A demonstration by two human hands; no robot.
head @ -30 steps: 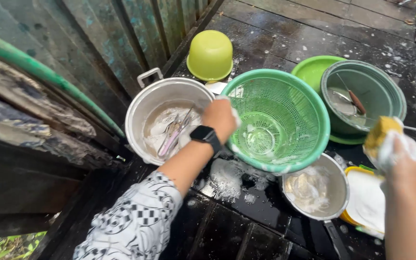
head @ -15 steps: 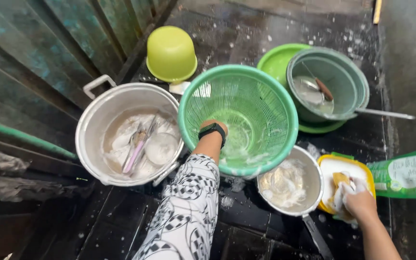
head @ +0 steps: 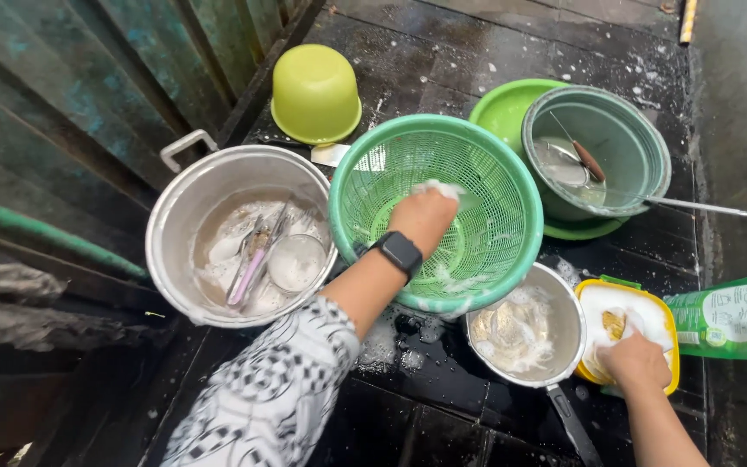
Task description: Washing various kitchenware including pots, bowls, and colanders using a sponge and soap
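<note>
A wet, dark plank floor (head: 477, 52) flecked with suds is seen from above, bounded at the left by a weathered teal wooden wall (head: 114, 78). At the centre a green mesh basket (head: 512, 173) is tilted on the floor, and the left hand (head: 424, 218) is placed inside it, its grip closed on a bit of white foam or cloth against the mesh; a black smartwatch (head: 400, 252) is worn on that wrist, below a black-and-white patterned sleeve (head: 261, 398). Just left of the basket a large aluminium pot (head: 175, 233) is set, in which soapy water, cutlery and a clear glass are held. Behind it an upturned yellow-green bowl (head: 315, 91) is seen. To the right of the basket a grey-green basin (head: 641, 138) with a ladle in it is stacked on a green plate (head: 499, 108). Touching the basket's near edge, a small steel pan (head: 564, 346) full of suds is placed. Beside that pan a yellow-rimmed soap tub (head: 650, 298) is found, and the right hand (head: 637, 359) is pressed into it, its grip closed around a yellow sponge (head: 614, 324). A green detergent pouch (head: 732, 316) lies just right of the tub.
</note>
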